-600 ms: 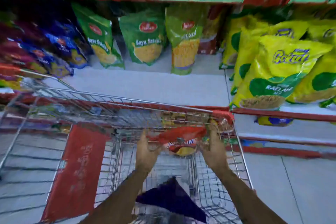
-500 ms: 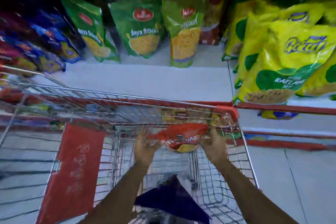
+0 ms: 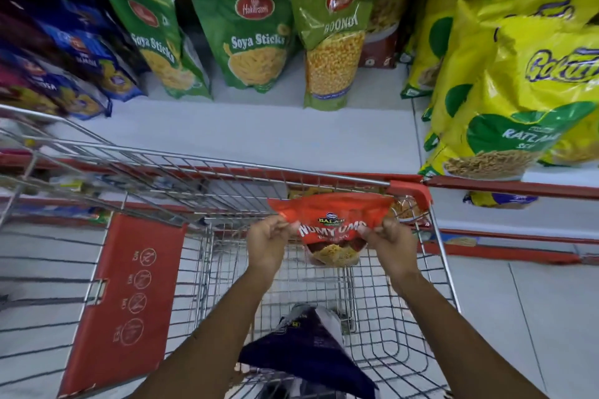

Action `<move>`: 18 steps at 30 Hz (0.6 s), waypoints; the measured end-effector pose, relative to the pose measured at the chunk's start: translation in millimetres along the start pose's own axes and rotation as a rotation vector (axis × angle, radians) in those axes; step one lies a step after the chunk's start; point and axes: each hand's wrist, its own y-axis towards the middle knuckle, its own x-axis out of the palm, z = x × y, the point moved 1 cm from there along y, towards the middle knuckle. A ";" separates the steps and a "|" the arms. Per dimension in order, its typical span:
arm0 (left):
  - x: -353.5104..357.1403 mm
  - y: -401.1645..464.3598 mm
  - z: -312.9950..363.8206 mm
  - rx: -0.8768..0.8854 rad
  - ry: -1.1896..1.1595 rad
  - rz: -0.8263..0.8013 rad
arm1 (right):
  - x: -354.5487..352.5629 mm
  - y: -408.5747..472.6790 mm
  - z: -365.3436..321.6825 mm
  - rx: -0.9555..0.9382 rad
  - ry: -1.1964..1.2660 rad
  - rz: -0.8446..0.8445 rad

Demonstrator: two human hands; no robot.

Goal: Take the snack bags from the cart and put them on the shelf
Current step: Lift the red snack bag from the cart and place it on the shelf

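Observation:
Both hands hold a red snack bag (image 3: 334,220) over the far end of the wire cart (image 3: 227,172). My left hand (image 3: 267,241) pinches its left edge and my right hand (image 3: 390,241) pinches its right edge. The bag hangs just below the cart's front rim, its clear window showing yellow snack. A dark blue bag (image 3: 308,353) lies low in the cart near me. Beyond the cart runs the white shelf (image 3: 259,136), with bare space in front of the standing bags.
Green Soya Sticks bags (image 3: 249,32) and a Boondi bag (image 3: 330,32) stand at the shelf's back. Blue bags (image 3: 81,58) fill the left, big yellow bags (image 3: 518,91) the right. A red child-seat flap (image 3: 129,295) hangs in the cart. Lower shelves sit behind the cart's right corner.
The red bag has come up a little and spread wider between my hands. The view has tilted down and closer to the shelf, hiding the price label strip.

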 end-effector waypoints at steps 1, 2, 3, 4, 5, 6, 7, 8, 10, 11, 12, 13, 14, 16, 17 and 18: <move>-0.7 -5.8 14.6 0.041 0.004 -0.017 | -4.9 -3.2 -11.0 -0.022 0.021 -0.009; -2.2 -11.8 30.0 0.073 -0.001 -0.031 | -11.4 -7.2 -23.7 -0.050 0.041 -0.019; -3.8 -18.0 45.2 0.093 -0.024 -0.036 | -18.3 -11.7 -38.6 -0.086 0.058 -0.023; -6.1 -23.4 61.2 0.123 -0.048 -0.029 | -25.2 -17.1 -56.2 -0.129 0.061 -0.024; -8.3 -29.8 78.6 0.174 -0.057 -0.018 | -32.2 -23.2 -74.3 -0.169 0.060 -0.031; -10.9 -37.7 96.8 0.243 -0.060 -0.016 | -39.1 -29.0 -92.8 -0.208 0.063 -0.034; -13.6 -45.7 114.6 0.307 -0.047 -0.016 | -46.1 -34.2 -111.8 -0.255 0.073 -0.032; -15.6 -54.1 133.8 0.369 -0.044 -0.018 | -53.3 -38.2 -131.0 -0.311 0.084 -0.030; -21.2 -65.8 172.4 0.468 -0.046 0.007 | -65.4 -43.5 -166.7 -0.418 0.086 -0.029; -24.9 -69.8 191.6 0.518 -0.053 0.026 | -70.2 -46.3 -186.8 -0.464 0.086 -0.015; -27.8 -74.0 211.6 0.562 -0.064 0.045 | -75.5 -48.2 -206.6 -0.502 0.096 0.006; -30.6 -76.4 231.4 0.602 -0.068 0.052 | -80.2 -50.5 -227.1 -0.550 0.114 0.021; -33.2 -79.1 252.0 0.648 -0.074 0.044 | -84.9 -52.4 -247.4 -0.592 0.140 0.031; -37.1 -81.3 292.8 0.756 -0.084 0.020 | -93.8 -57.0 -288.8 -0.677 0.168 0.036; -38.7 -82.5 313.7 0.818 -0.083 0.033 | -98.8 -58.1 -308.9 -0.726 0.159 0.027; -39.2 -83.8 335.5 0.870 -0.088 0.059 | -103.7 -58.8 -328.9 -0.775 0.153 0.028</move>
